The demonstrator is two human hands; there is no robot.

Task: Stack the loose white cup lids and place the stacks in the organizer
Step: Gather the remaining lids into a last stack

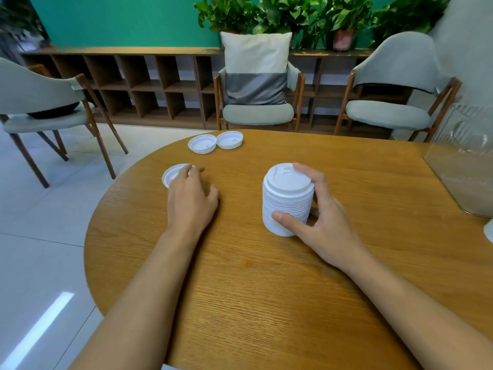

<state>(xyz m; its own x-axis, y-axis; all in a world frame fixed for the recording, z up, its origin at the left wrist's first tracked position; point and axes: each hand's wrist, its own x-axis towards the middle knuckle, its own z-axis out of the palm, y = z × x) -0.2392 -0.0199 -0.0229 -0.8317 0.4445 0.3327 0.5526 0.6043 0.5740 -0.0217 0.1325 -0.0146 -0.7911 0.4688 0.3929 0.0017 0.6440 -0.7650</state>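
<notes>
A tall stack of white cup lids (pixel 285 201) stands upright near the middle of the round wooden table (pixel 266 289). My right hand (pixel 322 220) grips this stack, thumb low on its front and fingers round its right side and top rim. A single loose white lid (pixel 172 174) lies at the table's left edge, and the fingertips of my left hand (pixel 190 198) rest on its right part. Two more loose lids lie side by side at the far edge, one on the left (pixel 202 144) and one on the right (pixel 230 140). A clear organizer (pixel 464 172) stands at the right edge of the table.
Three grey chairs with wooden legs stand around the far side of the table, the middle chair (pixel 257 110) holding a cushion. A low wooden shelf and potted plants line the green wall. A white object (pixel 489 233) peeks in at the right edge.
</notes>
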